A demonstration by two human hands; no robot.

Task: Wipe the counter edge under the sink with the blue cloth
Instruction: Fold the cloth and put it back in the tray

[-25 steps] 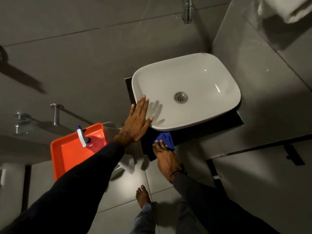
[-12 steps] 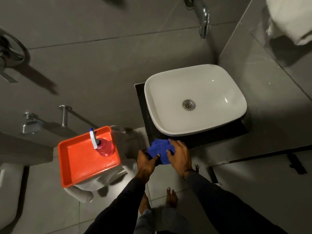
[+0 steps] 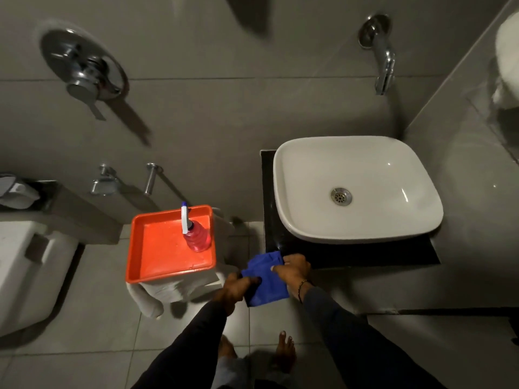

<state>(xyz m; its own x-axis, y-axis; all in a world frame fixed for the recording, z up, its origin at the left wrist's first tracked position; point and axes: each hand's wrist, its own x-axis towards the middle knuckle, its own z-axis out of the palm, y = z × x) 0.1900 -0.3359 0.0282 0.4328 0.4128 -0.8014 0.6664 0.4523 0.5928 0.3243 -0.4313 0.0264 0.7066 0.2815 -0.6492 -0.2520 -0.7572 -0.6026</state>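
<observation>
A white basin sits on a black counter slab. The blue cloth hangs in the air just below the counter's front left corner, stretched between both hands. My left hand grips its lower left part. My right hand pinches its upper right edge, right beside the counter's front edge. Part of the cloth is hidden behind my fingers.
An orange tray holding a pink spray bottle rests on a white stool to the left of the counter. A toilet stands far left. A wall tap juts out above the basin. My bare feet stand on the tiled floor.
My left hand left the basin rim and came down to take the cloth with my right hand. The cloth has come off the counter corner and is spread wider between both hands.
</observation>
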